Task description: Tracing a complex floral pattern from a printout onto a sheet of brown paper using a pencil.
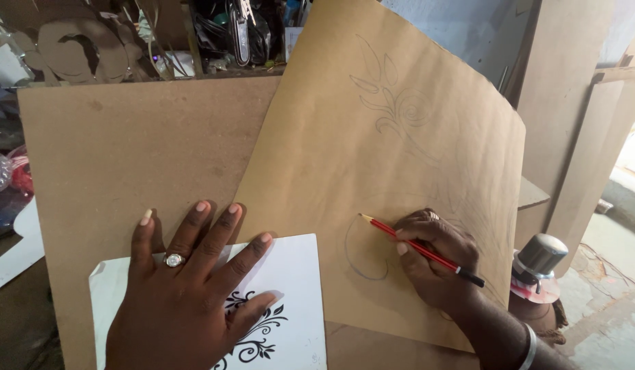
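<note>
Right hand (437, 264): closed around a red pencil (420, 249) in a writing grip, its heel resting on the brown paper sheet (400, 171).
Pencil: tilted low, tip pointing up and left, just above a curved pencil line (352, 264) on the lower part of the sheet.
Left hand (194, 294): open and flat, fingers spread, pressing on a white reference card (297, 301) that bears a black floral scroll; a ring sits on one finger.
Paper sheet: lies tilted across a brown board (126, 151) that serves as the worktop; a faint leaf-and-scroll sketch (389, 103) occupies its upper part.
Bottle with grey cap (540, 264): stands just beside the right forearm, off the sheet's edge.
Technique, as a judgement: keep the heel planted and pivot from the wrist for an even curve; press lightly so errors erase; glance at the card for proportion; mind the sleeve-side bottle.
</note>
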